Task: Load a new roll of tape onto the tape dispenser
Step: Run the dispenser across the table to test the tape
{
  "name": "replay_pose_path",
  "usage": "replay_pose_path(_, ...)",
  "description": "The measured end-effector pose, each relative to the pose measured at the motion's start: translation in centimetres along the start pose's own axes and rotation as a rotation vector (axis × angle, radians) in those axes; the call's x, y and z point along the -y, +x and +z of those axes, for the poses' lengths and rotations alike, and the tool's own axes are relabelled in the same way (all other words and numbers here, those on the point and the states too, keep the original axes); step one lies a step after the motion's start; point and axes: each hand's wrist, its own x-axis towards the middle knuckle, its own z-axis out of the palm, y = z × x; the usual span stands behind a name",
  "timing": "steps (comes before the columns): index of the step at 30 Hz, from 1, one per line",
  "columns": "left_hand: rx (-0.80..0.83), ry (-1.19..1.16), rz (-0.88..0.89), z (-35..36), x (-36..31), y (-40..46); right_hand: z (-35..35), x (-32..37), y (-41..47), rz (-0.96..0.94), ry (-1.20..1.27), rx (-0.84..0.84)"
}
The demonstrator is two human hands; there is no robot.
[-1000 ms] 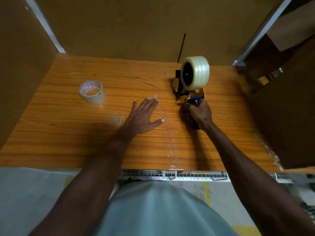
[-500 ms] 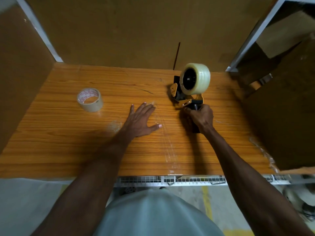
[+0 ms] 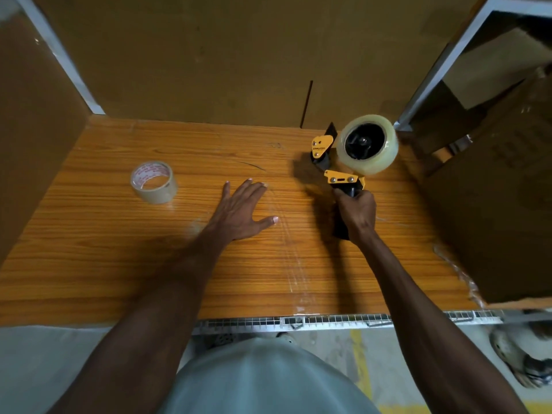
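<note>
My right hand [image 3: 357, 213] is clenched round the black handle of the dispenser [image 3: 343, 174], which stands near the far right corner of the table [image 3: 89, 264], nose down toward the far edge. A thick clear roll [image 3: 369, 144] already sits on its hub, so I judge the loading nearly done, apart perhaps from threading the end. My left hand [image 3: 239, 213] lies flat and released on the wood near the middle, holding nothing. A thinner roll [image 3: 153, 182] lies on its side toward the left edge, well apart from both hands.

The dispenser looks stiff, plastic and metal, and top-heavy with that full roll on it; the handle is the right place to hold it, away from the cutter at the nose, which I cannot see clearly. The clear roll should be firm and fairly heavy, smooth on its face; I would take it by the rim. Its loose end will be sticky and limp, likely to fold on itself.
</note>
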Motion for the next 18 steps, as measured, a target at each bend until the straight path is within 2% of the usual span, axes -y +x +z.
replay_pose_path(5, 0.031, 0.005, -0.013, -0.2, -0.7, 0.8, 0.3, 1.0, 0.2, 0.096, 0.068, 0.226)
replay_pose_path(9, 0.072, 0.035, -0.018, 0.0, -0.9, 0.7, 1.5, 0.7, -0.3, 0.118, 0.056, 0.320)
replay_pose_path(13, 0.096, 0.043, -0.028, 0.2, -0.8, 0.2, 2.4, 0.3, 0.0, 0.104, -0.031, 0.295)
replay_pose_path(18, 0.094, 0.030, -0.049, 0.5, -1.0, -0.1, 2.0, 0.3, 1.1, -0.029, -0.398, 0.215)
